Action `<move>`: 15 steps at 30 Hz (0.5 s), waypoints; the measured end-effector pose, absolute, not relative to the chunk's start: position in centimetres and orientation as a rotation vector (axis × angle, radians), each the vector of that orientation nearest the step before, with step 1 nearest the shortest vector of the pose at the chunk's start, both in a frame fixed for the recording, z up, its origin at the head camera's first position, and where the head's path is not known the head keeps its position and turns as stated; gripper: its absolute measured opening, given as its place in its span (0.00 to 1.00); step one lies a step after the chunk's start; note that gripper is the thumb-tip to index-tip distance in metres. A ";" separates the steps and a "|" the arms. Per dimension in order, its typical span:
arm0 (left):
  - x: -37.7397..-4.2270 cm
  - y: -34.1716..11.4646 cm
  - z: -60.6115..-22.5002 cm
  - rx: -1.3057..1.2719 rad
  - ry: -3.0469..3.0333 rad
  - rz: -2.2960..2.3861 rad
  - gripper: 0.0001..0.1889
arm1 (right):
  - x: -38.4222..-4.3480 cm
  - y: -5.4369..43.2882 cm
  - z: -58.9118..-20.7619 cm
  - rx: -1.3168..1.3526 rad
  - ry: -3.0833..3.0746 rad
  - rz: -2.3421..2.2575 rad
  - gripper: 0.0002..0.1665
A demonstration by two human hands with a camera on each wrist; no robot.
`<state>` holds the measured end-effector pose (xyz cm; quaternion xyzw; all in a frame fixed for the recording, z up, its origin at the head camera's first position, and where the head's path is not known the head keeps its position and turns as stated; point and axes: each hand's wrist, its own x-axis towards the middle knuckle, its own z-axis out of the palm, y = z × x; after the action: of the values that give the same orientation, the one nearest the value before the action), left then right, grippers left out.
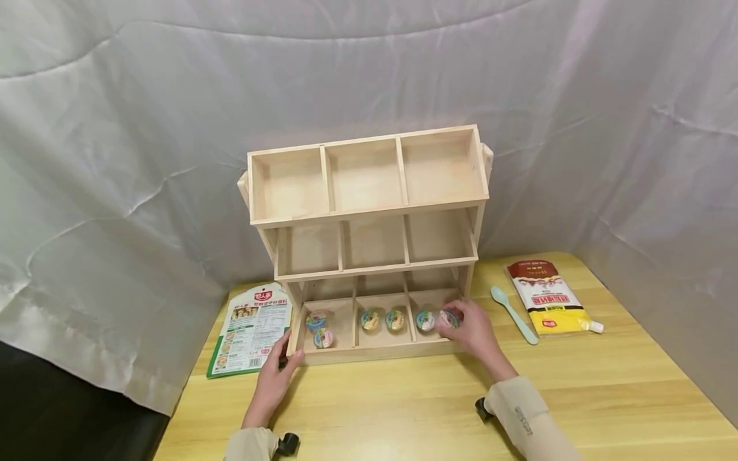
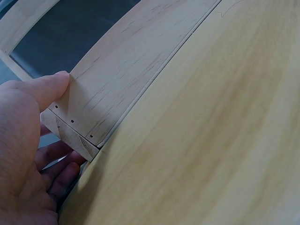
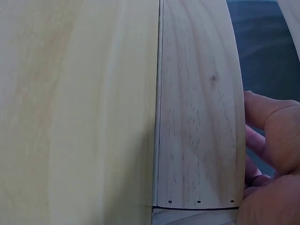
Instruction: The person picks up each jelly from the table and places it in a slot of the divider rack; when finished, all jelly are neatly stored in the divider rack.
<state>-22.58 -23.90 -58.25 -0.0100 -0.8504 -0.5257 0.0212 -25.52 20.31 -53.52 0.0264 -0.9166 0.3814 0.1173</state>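
A three-tier wooden rack [image 1: 369, 216] stands on the table, each tier split into three compartments. My left hand [image 1: 275, 379] grips the front left corner of its bottom tier; in the left wrist view the thumb lies on the front board [image 2: 117, 70], with fingers around the end. My right hand [image 1: 477, 333] reaches over the front edge into the bottom right compartment and holds a small lidded snack cup [image 1: 448, 319] there. Beside it sits another cup [image 1: 425, 321]. Two cups [image 1: 394, 320] stand in the middle compartment, and two more [image 1: 316, 320] in the left one.
Left of the rack lies a white and green printed packet [image 1: 254, 326]. On the right are a pale green spoon [image 1: 515, 315] and a red, white and yellow spouted pouch [image 1: 548, 296]. Grey curtain [image 1: 369, 77] hangs behind and at both sides.
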 end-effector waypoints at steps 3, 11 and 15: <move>-22.6 -23.8 -58.1 -0.021 -2.639 -1.633 0.37 | -25.8 20.2 -53.5 0.091 -2.686 1.078 0.26; -21.1 -22.6 -54.6 -0.048 -2.659 -1.616 0.35 | -26.5 20.0 -54.0 0.143 -2.675 0.925 0.28; -21.1 -22.7 -54.7 -0.053 -2.674 -1.582 0.35 | -26.9 20.3 -54.2 0.138 -2.657 0.865 0.28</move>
<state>-21.13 -22.68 -54.73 -0.0171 -0.8604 -0.5091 0.0173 -26.91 20.28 -54.21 0.0486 -0.9357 0.3045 0.1714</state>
